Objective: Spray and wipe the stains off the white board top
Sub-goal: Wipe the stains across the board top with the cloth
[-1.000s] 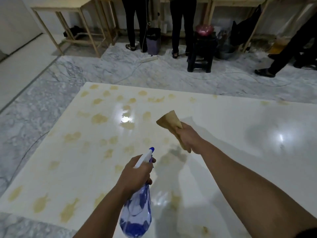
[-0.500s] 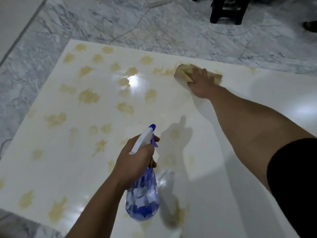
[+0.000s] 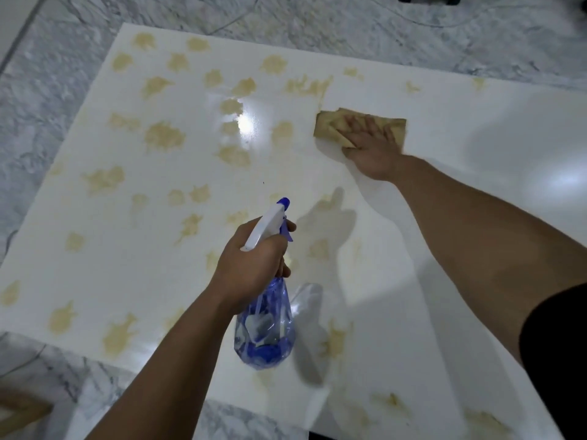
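Head view: right hand (image 3: 371, 147) flat on cloth (image 3: 330, 127); left hand (image 3: 254, 265) grips spray bottle (image 3: 265, 328).

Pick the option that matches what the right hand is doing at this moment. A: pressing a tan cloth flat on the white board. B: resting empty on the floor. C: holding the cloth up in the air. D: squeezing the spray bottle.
A: the right hand lies spread on the tan cloth, flat against the white board; the spray bottle is in the left hand.
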